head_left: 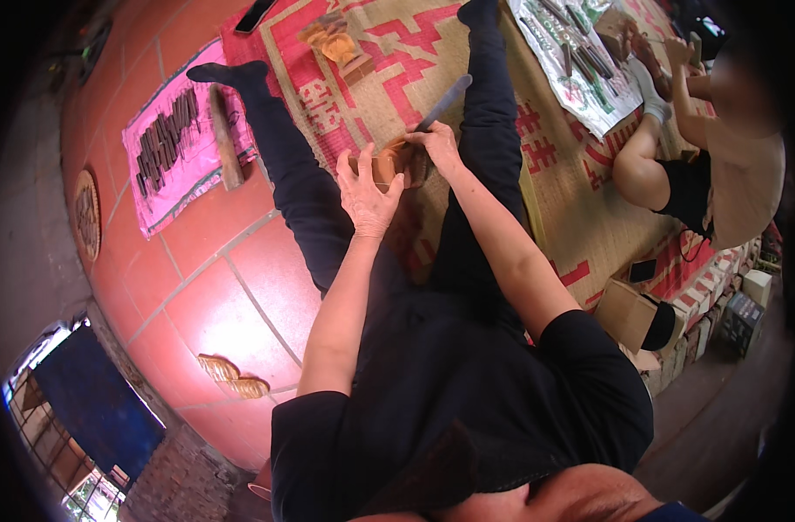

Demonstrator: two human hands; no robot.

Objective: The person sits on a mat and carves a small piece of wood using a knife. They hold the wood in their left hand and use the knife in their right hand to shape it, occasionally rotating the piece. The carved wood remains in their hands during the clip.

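From my remote view, I see the carved wooden piece (390,163) between the two hands, above the woven mat (550,224) and between the stretched legs. I judge it is stiff and rather light, so one hand can manage it; the smooth wood may be a little slippery, and thin carved edges, if there are any, could chip. It seems to me better to take hold of it by the thicker body.

The left hand (368,196) has its fingers spread wide but bent around the left side of the piece, with the thumb at the near side. The right hand (441,146) has its fingers narrow, gripping the near end of the long grey tool (450,97), just by the piece's far right edge. The piece is small and shadowed here, so I cannot tell exactly where those fingertips touch it.
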